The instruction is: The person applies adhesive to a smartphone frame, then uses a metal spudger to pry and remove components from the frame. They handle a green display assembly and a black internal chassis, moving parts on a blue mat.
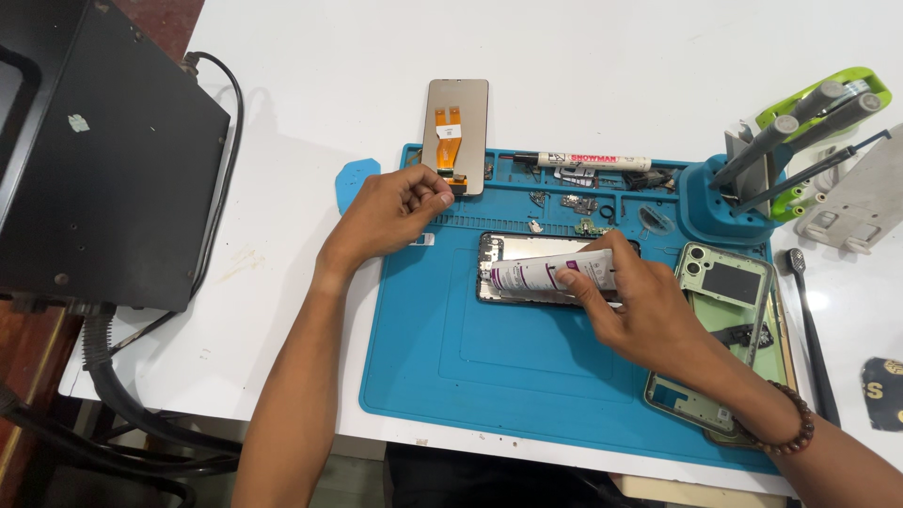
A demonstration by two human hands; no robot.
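Head view shows our right hand [628,303] closed around a white squeeze tube [550,273] with purple print, held almost flat and pointing left, just over a dark phone frame [489,273] that lies on the blue work mat [489,367]. We judge the low, sideways hold keeps the tube's tip close to the frame's edge, though the tip itself is too small for us to see clearly, and we cannot tell whether it touches the frame.

Our left hand [400,207] is curled shut with thumb and fingertips pinched together at the bottom edge of a phone screen panel [457,132], which lies face down with its orange ribbon cable [449,132] upward. Whether the fingers grip the panel's corner or some small part beside it, we cannot tell. The panel rests half on the mat's upper rim and half on the white counter [310,113], within easy reach of the frame.

Along the mat's top trays sit a white marker pen [588,161] and several tiny loose parts [574,202], kept in the moulded pockets, likely so they do not roll away. To the right lies a pale green phone back [720,320], partly under our right wrist, which wears a wooden bead bracelet [788,428]. Beyond it stands a blue and green tool holder [752,193] with grey-handled tools upright. A black box [103,160] with thick cables occupies the counter's left end.
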